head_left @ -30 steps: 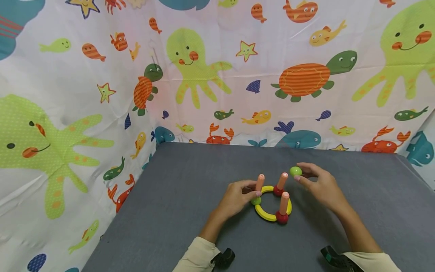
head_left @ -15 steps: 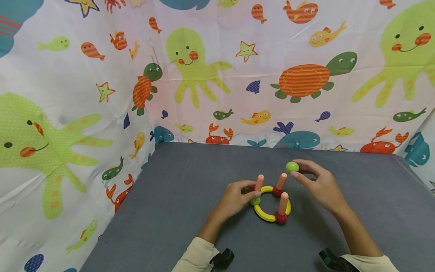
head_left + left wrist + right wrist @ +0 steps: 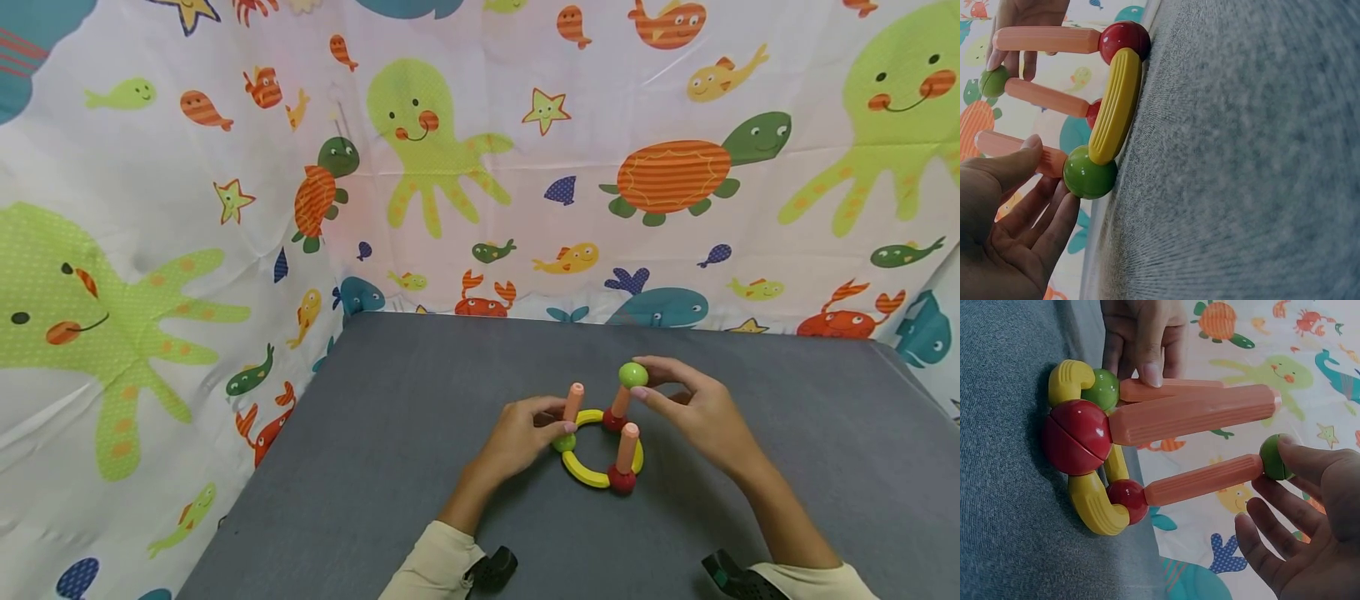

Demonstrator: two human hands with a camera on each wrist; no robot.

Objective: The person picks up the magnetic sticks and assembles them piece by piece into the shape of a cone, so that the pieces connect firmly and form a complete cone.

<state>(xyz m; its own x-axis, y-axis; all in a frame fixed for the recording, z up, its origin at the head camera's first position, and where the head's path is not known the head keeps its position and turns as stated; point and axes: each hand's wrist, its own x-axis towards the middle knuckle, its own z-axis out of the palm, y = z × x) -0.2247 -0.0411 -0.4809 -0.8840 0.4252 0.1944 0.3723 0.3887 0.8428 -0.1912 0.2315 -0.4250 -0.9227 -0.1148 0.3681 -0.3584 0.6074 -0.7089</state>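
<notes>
A ring of curved yellow pieces (image 3: pixel 587 474) joined by red and green balls lies on the grey table. Three peach-coloured rods rise from its balls. My left hand (image 3: pixel 528 437) pinches the left rod (image 3: pixel 1004 145) low down, just above the green ball (image 3: pixel 1090 172) at its base. My right hand (image 3: pixel 697 408) pinches a loose-coloured match, a second green ball (image 3: pixel 1275 456), between thumb and fingers at the top of the far rod (image 3: pixel 1204 480). That rod stands on a red ball (image 3: pixel 1127 501). The near rod (image 3: pixel 628 450), on another red ball (image 3: pixel 1077 437), is untouched.
The grey tabletop (image 3: pixel 375 500) surrounds the ring. Behind and to the left hangs a white curtain (image 3: pixel 480 167) printed with sea animals. A black wrist device (image 3: pixel 491 569) sits at the left sleeve, another (image 3: pixel 738 575) at the right.
My right hand has carried the green ball leftward, from beside the far rod onto its top end. The left hand keeps its grip, and the ring stays in place.
</notes>
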